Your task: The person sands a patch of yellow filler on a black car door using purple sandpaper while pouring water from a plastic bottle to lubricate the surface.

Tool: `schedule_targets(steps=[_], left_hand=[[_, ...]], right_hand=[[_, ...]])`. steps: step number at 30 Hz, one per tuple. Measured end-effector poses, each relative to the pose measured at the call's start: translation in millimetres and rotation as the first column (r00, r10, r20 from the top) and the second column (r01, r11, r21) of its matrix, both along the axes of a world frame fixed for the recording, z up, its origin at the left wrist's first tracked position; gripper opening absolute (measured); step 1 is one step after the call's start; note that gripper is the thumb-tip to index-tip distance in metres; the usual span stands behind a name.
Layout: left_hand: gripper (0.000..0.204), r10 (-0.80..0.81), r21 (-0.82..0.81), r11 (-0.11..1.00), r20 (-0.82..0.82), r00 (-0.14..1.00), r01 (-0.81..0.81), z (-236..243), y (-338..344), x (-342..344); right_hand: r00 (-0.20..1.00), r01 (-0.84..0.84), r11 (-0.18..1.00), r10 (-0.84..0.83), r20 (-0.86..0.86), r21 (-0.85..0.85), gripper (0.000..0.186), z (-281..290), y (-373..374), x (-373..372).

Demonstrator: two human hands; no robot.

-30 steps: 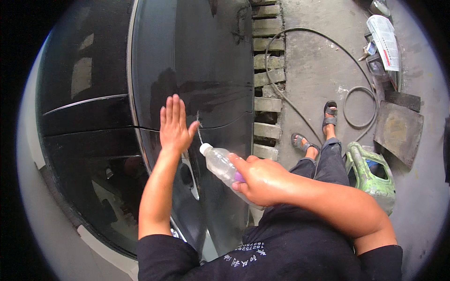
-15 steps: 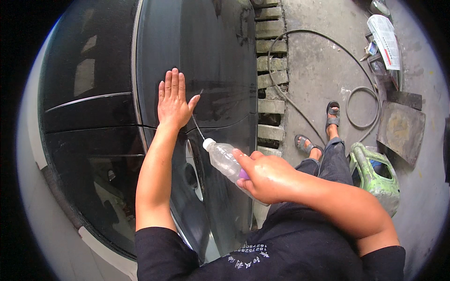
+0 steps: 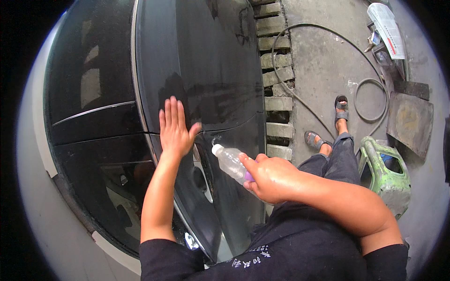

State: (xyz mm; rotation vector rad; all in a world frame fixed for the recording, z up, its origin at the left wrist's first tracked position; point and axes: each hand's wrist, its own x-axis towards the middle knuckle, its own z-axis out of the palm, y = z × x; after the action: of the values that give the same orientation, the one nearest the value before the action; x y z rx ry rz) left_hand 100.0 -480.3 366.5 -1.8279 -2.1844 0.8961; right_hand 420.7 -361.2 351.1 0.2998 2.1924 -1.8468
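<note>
My left hand point(image 3: 176, 133) lies flat on the dark car door point(image 3: 220, 70), its fingers stretched away from me, across the seam between two doors. Whether anything is under the palm is hidden. In my right hand point(image 3: 269, 175) is a clear plastic bottle point(image 3: 229, 160) with a white cap and a purple label patch, tilted with its cap toward the left hand. A short spurt of liquid leaves the cap. Just below the left hand is the door handle point(image 3: 200, 178). Wet, darker patches show on the door panel beyond my fingers.
A slatted concrete drain point(image 3: 279, 104) runs along the car's right side. On the concrete floor lies a coiled hose point(image 3: 358, 105). A worn green stool point(image 3: 384, 178) stands near my legs, with flat boards point(image 3: 410, 122) and a newspaper point(image 3: 386, 30) farther off.
My left hand has slid toward me along the door, from the far panel onto the seam. The liquid stream from the bottle has become shorter.
</note>
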Motion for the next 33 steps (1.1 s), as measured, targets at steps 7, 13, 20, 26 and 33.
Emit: schedule_targets(steps=[7, 13, 20, 26, 33], left_hand=[[0.094, 0.014, 0.143, 0.990, 0.024, 1.000, -0.017, -19, 6, -3], [0.097, 0.099, 0.046, 0.994, 0.078, 0.992, -0.103, -9, -52, 22], [0.097, 0.202, 0.007, 0.979, 0.091, 0.975, -0.203, 1, -85, 47], [0.088, 0.096, 0.247, 0.952, 0.319, 0.943, -0.180, 13, -93, 88], [0.075, -0.309, 0.551, 0.830, 0.577, 0.756, -0.081, 24, -69, 109]], right_hand=[[0.999, 0.033, 0.999, -0.033, -0.009, 0.040, 0.061, 8, 2, -5], [1.000, 0.009, 0.997, -0.010, 0.020, 0.072, 0.067, 16, 3, -12], [0.999, 0.019, 0.999, -0.021, 0.032, 0.047, 0.071, 18, 2, -14], [0.994, 0.109, 0.994, -0.109, -0.024, 0.028, 0.072, 21, -4, -17], [0.999, 0.043, 0.997, -0.044, -0.007, -0.062, 0.070, 59, -8, -46]])
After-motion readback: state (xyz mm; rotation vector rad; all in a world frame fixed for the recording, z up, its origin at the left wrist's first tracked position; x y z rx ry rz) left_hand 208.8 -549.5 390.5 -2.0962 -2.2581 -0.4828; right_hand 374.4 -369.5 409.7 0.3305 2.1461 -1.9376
